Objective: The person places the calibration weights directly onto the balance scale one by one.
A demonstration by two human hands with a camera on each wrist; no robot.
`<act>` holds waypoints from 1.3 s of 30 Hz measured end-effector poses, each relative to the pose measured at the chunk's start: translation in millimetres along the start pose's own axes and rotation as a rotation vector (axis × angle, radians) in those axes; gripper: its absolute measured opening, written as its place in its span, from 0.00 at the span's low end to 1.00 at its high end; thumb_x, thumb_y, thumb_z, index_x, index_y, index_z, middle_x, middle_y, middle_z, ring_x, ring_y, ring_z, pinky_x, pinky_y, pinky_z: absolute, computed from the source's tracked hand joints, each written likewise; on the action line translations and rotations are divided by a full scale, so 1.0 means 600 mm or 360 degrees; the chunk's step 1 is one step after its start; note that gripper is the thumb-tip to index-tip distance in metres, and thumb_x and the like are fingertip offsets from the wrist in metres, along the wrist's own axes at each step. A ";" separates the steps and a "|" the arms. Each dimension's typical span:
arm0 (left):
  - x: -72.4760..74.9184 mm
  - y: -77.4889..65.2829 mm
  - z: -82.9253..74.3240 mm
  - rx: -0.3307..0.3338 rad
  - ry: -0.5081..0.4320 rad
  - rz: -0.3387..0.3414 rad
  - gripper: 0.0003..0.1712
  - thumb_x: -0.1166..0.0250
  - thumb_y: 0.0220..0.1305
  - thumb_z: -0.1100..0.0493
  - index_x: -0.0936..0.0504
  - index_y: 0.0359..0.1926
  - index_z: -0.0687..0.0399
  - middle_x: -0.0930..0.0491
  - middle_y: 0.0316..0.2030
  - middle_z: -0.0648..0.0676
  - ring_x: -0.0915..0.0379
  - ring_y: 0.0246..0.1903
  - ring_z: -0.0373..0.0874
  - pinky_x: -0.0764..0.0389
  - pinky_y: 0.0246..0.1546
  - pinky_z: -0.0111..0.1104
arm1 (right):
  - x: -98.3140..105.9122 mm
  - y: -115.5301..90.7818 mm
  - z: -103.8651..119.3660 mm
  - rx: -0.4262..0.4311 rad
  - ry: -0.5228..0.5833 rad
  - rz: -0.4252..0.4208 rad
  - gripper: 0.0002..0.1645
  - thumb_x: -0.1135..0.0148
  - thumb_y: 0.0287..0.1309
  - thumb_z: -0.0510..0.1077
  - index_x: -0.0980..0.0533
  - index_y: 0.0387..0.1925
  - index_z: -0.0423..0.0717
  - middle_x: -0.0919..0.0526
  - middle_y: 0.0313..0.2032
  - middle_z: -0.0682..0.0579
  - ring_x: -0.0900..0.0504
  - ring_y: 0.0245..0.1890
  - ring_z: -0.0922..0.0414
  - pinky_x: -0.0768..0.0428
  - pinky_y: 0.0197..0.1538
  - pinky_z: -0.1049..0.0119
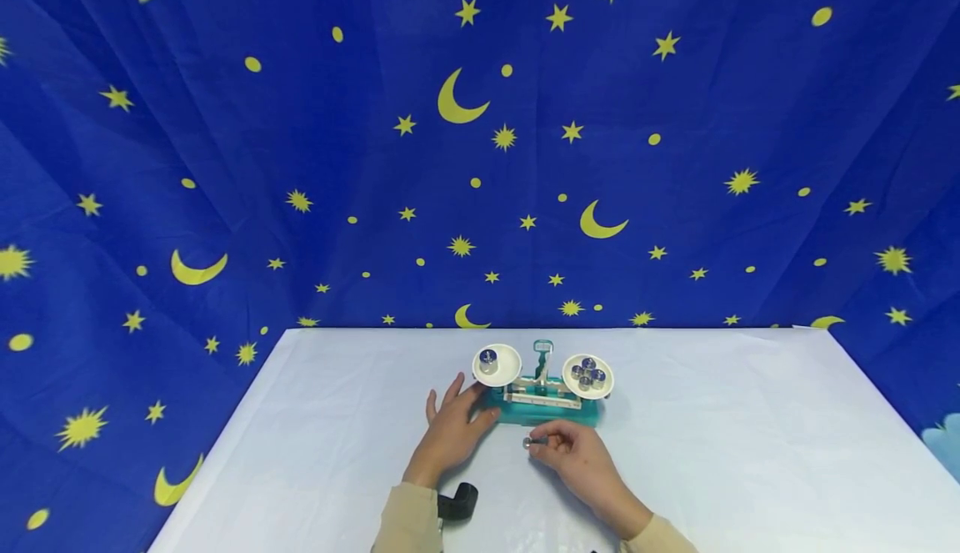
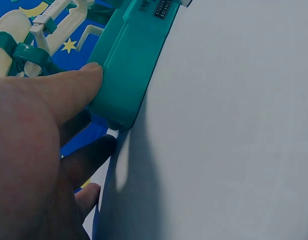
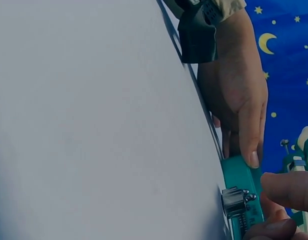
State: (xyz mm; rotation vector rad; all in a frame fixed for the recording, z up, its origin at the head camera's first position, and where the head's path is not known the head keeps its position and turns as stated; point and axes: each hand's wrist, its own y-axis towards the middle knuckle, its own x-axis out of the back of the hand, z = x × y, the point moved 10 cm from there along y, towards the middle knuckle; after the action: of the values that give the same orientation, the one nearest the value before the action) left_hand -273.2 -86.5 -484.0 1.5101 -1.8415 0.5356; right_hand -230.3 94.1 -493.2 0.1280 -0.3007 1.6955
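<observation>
A teal student balance (image 1: 525,413) with two white pans stands on the table. One metal weight (image 1: 488,361) sits in its left pan (image 1: 512,364); several smaller ones (image 1: 588,373) are in the right pan (image 1: 606,378). My left hand (image 1: 450,432) is at the base's left end, its fingers spread, the thumb (image 2: 86,82) touching the teal base (image 2: 131,65). In front of the balance, my right hand (image 1: 585,459) reaches over a small knobbed metal weight (image 3: 235,201). Right-hand fingertips (image 3: 271,186) stand either side of the knob with a gap between them.
A black curved object (image 1: 459,503) is beside the left wrist. The white-covered table (image 1: 750,436) ends at a blue curtain (image 1: 675,161) with yellow moons and stars.
</observation>
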 end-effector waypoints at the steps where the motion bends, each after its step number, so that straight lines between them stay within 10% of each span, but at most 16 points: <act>1: 0.001 0.000 0.000 0.0002 -0.0003 0.0001 0.33 0.40 0.71 0.44 0.27 0.69 0.58 0.26 0.67 0.58 0.51 0.75 0.63 0.69 0.69 0.67 | 0.000 0.000 -0.001 -0.0005 -0.0015 -0.0006 0.12 0.28 0.53 0.39 0.16 0.39 0.39 0.26 0.26 0.54 0.31 0.24 0.62 0.31 0.26 0.74; 39: 0.002 -0.001 -0.001 -0.0005 0.0011 -0.0010 0.33 0.41 0.71 0.44 0.27 0.68 0.58 0.26 0.67 0.58 0.50 0.74 0.63 0.68 0.69 0.68 | 0.001 0.007 -0.007 0.0054 -0.0196 -0.0041 0.06 0.27 0.51 0.40 0.16 0.32 0.44 0.27 0.21 0.57 0.32 0.21 0.63 0.33 0.24 0.72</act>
State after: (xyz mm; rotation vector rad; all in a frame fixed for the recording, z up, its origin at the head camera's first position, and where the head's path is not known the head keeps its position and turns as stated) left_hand -272.8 -87.1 -482.5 1.5092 -1.8309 0.5340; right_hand -233.9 95.5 -497.8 0.2612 -0.3608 1.6709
